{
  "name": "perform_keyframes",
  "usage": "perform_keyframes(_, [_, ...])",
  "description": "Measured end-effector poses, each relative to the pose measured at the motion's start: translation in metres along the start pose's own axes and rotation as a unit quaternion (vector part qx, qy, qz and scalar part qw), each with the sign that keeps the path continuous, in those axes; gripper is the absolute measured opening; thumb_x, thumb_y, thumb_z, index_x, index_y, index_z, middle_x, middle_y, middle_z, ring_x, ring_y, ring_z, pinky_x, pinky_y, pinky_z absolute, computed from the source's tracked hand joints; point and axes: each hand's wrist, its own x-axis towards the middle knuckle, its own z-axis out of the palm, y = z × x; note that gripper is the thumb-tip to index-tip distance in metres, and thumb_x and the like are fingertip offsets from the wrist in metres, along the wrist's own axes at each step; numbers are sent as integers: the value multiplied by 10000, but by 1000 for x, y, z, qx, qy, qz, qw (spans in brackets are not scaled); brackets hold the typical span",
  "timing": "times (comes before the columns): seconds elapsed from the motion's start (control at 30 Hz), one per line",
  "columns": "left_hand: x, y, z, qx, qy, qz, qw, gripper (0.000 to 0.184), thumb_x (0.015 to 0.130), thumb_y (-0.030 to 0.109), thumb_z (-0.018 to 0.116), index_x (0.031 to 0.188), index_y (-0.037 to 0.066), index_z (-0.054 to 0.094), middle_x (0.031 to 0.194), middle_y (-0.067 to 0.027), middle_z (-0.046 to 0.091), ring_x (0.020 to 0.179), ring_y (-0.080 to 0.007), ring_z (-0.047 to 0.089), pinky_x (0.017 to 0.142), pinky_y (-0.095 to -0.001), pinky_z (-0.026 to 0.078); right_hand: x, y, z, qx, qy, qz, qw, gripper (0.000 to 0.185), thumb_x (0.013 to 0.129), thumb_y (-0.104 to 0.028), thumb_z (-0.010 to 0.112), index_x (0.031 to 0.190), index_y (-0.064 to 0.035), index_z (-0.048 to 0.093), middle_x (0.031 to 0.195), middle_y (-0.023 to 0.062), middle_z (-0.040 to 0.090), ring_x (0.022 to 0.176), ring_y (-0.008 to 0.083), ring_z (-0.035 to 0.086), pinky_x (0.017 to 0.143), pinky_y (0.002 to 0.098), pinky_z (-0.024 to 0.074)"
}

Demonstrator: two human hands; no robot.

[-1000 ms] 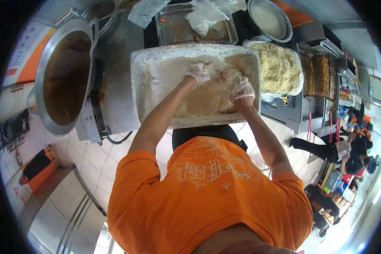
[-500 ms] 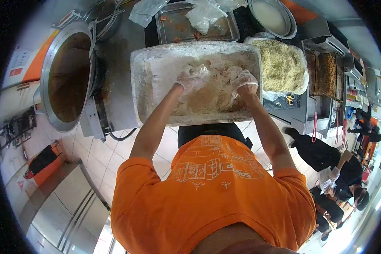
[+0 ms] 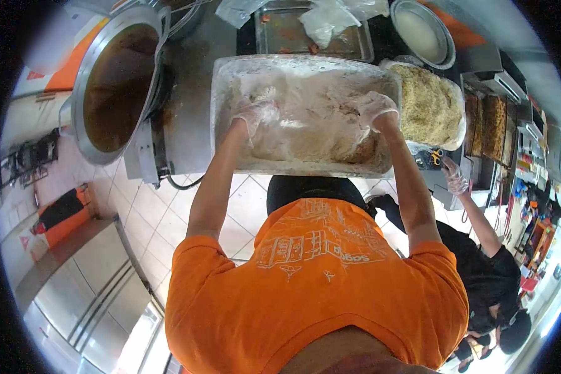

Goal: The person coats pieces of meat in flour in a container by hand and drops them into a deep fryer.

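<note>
A large clear tub in front of me holds pale flour, loose and powdery, with darker clumps on the right side. My left hand, in a clear plastic glove dusted with flour, is inside the tub near its left wall, fingers stretched out over the flour. Near the right wall, my right hand, gloved too, bends down at the flour; its fingertips are hard to make out. Whether it grips any flour does not show.
To the right stands a tray of yellowish crumbs, with yellow-handled scissors below. A co-worker's gloved hand reaches toward them. A big pot of brown liquid is left; a metal tray and a bowl of whitish liquid lie behind.
My left hand has moved toward the tub's left wall, and the flour's surface looks more evenly spread. The co-worker has come closer on the right and stretched out an arm. The view has shifted slightly.
</note>
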Motion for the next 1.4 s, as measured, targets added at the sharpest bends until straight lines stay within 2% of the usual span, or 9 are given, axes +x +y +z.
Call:
perform_keyframes(0.07, [-3, -3, -16, 20, 21, 25, 999, 502, 742, 99, 662, 1171, -30, 435, 1000, -96, 575, 820, -168, 578, 655, -291, 500, 5, -26, 9, -623, -115, 31, 773, 208, 758, -264, 539, 864, -108, 627, 908, 99, 618, 806, 268, 579, 711, 345, 462])
perform_keyframes(0.1, [-5, -5, -23, 44, 34, 52, 997, 488, 749, 110, 655, 1173, -12, 446, 995, -86, 576, 836, -170, 574, 676, -296, 497, 8, -31, 20, -660, -100, 11, 744, 176, 753, -253, 547, 815, -110, 629, 859, 90, 619, 763, 273, 574, 677, 357, 460])
perform_keyframes(0.23, [4, -46, -55, -186, -47, 18, 981, 524, 760, 159, 648, 1211, 14, 423, 1062, -84, 552, 929, -184, 547, 755, -297, 473, 21, -62, 44, -627, -95, 152, 758, 161, 758, -241, 539, 794, -112, 629, 842, 93, 619, 752, 276, 572, 664, 361, 456])
perform_keyframes(0.47, [-20, -46, -56, 269, 112, 42, 956, 662, 723, 252, 684, 1263, 30, 372, 1204, -121, 469, 1049, -240, 483, 866, -299, 417, 31, -57, -9, -664, -47, 150, 731, 211, 740, -267, 576, 858, -96, 618, 877, 109, 625, 827, 265, 587, 706, 344, 462])
perform_keyframes(0.8, [-68, -5, -33, 561, 13, 25, 827, 654, 681, 319, 645, 1214, 8, 428, 1150, -207, 525, 1082, -326, 489, 918, -343, 385, 49, -114, 77, -694, -150, -187, 678, 143, 702, -198, 593, 805, -103, 618, 753, 75, 625, 701, 263, 588, 695, 334, 461])
perform_keyframes(0.93, [33, -134, -72, 693, -59, 106, 710, 534, 775, 402, 519, 1205, 88, 490, 1249, -166, 464, 1155, -326, 434, 961, -388, 350, 60, -83, 126, -513, -246, 12, 822, 219, 758, -199, 558, 938, -80, 597, 897, 121, 609, 792, 272, 578, 714, 314, 457])
perform_keyframes(1.1, [-79, -32, -14, 654, -76, -4, 753, 449, 761, 313, 543, 1139, 69, 543, 1215, -168, 493, 1124, -330, 468, 936, -413, 375, 36, -4, 160, -394, -161, 125, 896, 251, 748, -191, 557, 953, -51, 599, 939, 140, 606, 818, 274, 569, 724, 316, 452])
perform_keyframes(1.17, [-64, -49, -10, 674, -97, -36, 731, 342, 770, 269, 527, 1015, 48, 617, 1133, -174, 549, 1068, -323, 521, 867, -439, 428, 11, 49, 153, -528, -425, 65, 733, 270, 738, -182, 566, 962, -36, 603, 951, 143, 606, 819, 274, 564, 764, 340, 444])
perform_keyframes(1.4, [-33, -78, 8, 651, -166, 59, 738, 280, 786, 202, 496, 954, 22, 629, 997, -211, 597, 910, -358, 581, 772, -411, 457, -22, 45, 207, -399, -506, 19, 765, 378, 774, -254, 556, 1095, -54, 548, 1067, 151, 562, 930, 261, 547, 824, 332, 423])
